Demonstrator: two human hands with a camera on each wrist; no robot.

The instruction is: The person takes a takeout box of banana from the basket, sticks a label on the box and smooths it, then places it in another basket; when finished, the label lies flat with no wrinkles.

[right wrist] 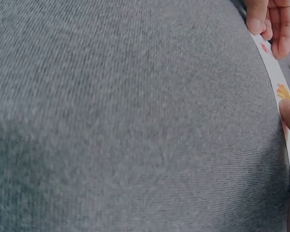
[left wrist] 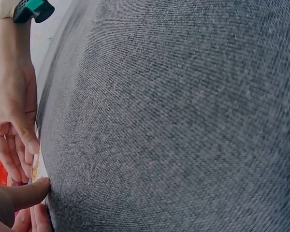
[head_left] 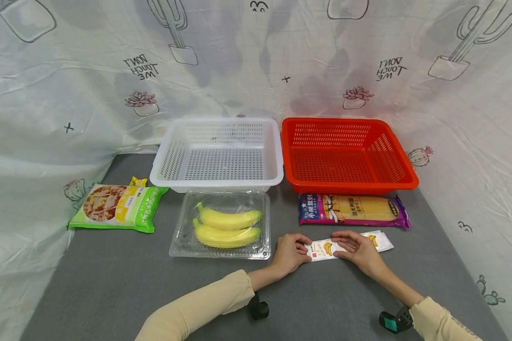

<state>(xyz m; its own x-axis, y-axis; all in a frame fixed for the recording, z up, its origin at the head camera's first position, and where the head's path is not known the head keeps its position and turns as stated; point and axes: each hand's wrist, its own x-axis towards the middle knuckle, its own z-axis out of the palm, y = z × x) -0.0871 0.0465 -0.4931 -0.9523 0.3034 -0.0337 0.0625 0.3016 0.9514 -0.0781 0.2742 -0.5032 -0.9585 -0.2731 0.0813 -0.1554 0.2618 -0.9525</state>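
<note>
A long, flat white packet point(head_left: 322, 250) printed with bananas lies on the grey table, slightly slanted. My left hand point(head_left: 289, 254) pinches its left end, thumb on the near edge and fingers on the far side. Farther along the same packet, my right hand point(head_left: 360, 251) grips it between thumb and bent fingers, covering part of the print. Its right end sticks out past that hand. In the right wrist view, the packet point(right wrist: 275, 72) runs as a narrow strip between both hands. Left of my left hand sits a clear plastic box point(head_left: 177, 241) with two bananas point(head_left: 228, 227) inside.
A purple-ended pasta pack point(head_left: 354, 210) lies just beyond the packet. Behind stand a white basket point(head_left: 217, 183) and a red basket point(head_left: 354, 185), side by side. A green food bag point(head_left: 119, 207) lies at the left, with a small yellow packet point(head_left: 138, 182) behind it.
</note>
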